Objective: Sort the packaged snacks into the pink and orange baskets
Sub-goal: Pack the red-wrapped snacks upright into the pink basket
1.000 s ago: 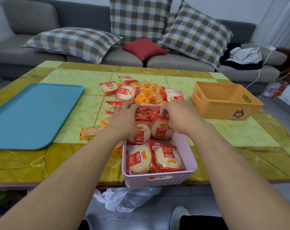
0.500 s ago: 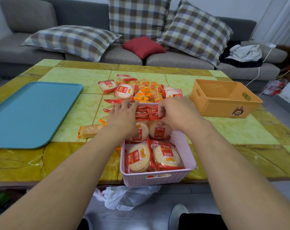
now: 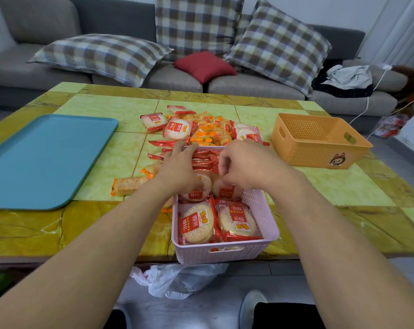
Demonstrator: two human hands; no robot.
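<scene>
Both my hands are down in the far half of the pink basket (image 3: 225, 254), which sits at the near edge of the surface (image 3: 101, 162) right in front of me. My left hand (image 3: 179, 172) lies flat with fingers stretched out, pressing on the red packs (image 3: 204, 160) stacked on edge at the far end and on a round cracker pack beneath the palm. My right hand (image 3: 246, 167) has its fingers curled down toward the same row; it looks to be pinching or tucking a pack, but I cannot tell for sure, since the fingertips are hidden behind the knuckles.

This basket is well filled. Two round cracker packs (image 3: 196, 224) lie side by side in the part nearest me, two more sit under my wrists, and the red packs stand beyond those. Little room is left in it, I judge.

The orange basket (image 3: 319, 141) stands off to the right of my right hand and holds nothing I can see. Just beyond my fingertips lies the pile (image 3: 208, 131) of unsorted snacks: more round cracker packs in red-and-white wrappers mixed with smaller orange-yellow ones. A few strays lie left of my left hand, among them a long orange-ended pack (image 3: 127, 185), with the blue tray (image 3: 42, 160) further left.

So I reckon the sorting is somewhere near halfway: one kind largely gathered, the orange-wrapped kind not yet begun, and a fair heap left to go through.
</scene>
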